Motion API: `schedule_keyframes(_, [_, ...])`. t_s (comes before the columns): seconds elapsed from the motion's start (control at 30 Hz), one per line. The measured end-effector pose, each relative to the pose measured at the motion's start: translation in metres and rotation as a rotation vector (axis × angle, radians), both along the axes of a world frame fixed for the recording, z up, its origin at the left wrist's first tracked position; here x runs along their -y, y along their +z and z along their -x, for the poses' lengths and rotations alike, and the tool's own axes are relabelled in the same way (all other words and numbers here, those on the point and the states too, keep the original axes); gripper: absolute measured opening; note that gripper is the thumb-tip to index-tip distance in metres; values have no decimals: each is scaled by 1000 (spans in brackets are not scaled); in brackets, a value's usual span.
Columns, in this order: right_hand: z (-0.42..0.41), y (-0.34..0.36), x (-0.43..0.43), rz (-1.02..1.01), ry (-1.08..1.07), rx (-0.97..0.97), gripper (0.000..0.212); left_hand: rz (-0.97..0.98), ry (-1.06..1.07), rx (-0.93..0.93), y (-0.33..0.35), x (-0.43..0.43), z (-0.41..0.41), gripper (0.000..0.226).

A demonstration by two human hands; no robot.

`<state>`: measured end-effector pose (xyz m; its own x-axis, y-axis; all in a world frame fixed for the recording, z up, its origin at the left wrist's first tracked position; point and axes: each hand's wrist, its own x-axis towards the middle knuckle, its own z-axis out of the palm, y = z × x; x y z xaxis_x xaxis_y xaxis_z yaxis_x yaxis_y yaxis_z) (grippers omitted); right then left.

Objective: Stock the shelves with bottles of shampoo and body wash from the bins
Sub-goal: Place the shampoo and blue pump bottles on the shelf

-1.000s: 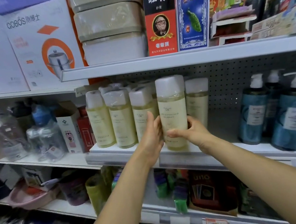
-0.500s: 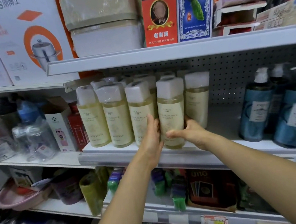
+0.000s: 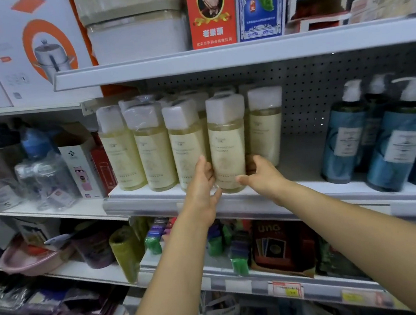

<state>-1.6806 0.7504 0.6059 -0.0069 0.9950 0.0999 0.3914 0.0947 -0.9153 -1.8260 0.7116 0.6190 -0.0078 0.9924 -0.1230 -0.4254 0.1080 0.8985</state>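
"What was the risk on that shelf [image 3: 307, 196]?"

"The bottle [image 3: 227, 142] stood at the near edge, touching the row of bottles [image 3: 154, 149] to its left. A careless nudge might have toppled that row, or tipped it off the lip."

"And the hands?"

"The right hand [image 3: 262, 175] wrapped thumb and fingers round its base. The left hand [image 3: 200, 183] lay flat, fingers straight, against its left side."

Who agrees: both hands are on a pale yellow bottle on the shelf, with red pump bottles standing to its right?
Wrong colour: the head view shows the pump bottles are blue. The left hand and right hand are on the pale yellow bottle on the shelf.
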Motion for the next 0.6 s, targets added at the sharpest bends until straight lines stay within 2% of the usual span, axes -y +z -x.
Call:
schedule_keyframes(0.17, [-20, 4, 29, -155, -43, -46, 38, 49, 176, 110, -11, 22, -20, 44])
schedule_keyframes(0.27, [-39, 0, 47, -297, -73, -74, 24, 67, 153, 104, -19, 37, -44, 30])
schedule_keyframes(0.33, [-56, -7, 61, -329, -86, -101, 19, 86, 111, 110, -26, 47, -63, 28])
schedule_keyframes(0.6, [-145, -73, 114, -165, -85, -127, 14, 289, -35, 85, -93, 77, -144, 31])
